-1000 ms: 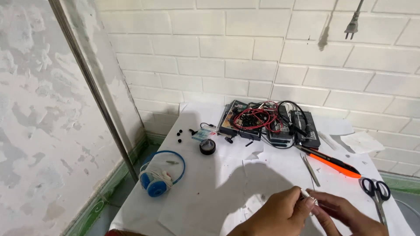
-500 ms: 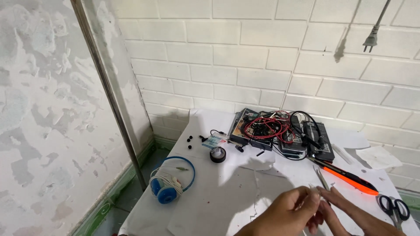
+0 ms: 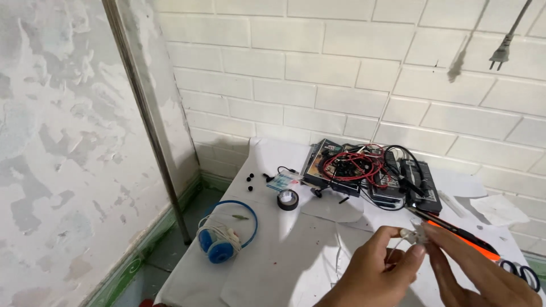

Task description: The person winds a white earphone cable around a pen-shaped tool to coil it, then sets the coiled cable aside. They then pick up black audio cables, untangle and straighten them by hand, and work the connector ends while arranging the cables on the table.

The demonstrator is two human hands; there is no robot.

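Pinching a small pale clip-like part (image 3: 414,234) between both hands at lower right of frame, above the white worktop (image 3: 296,256). Left hand (image 3: 378,267) grip closed on it, thin wire trailing below; right hand (image 3: 478,273) fingertips closed on its other end. Looks light, small, likely fragile; best held by the body, not the wire. Blue headphones (image 3: 224,233) lower left, black tape roll (image 3: 288,199) at centre.

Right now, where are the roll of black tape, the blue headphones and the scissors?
roll of black tape (image 3: 288,199), head view, on its top ring.
blue headphones (image 3: 219,251), head view, on an ear cup.
scissors (image 3: 522,273), head view, on a handle loop.
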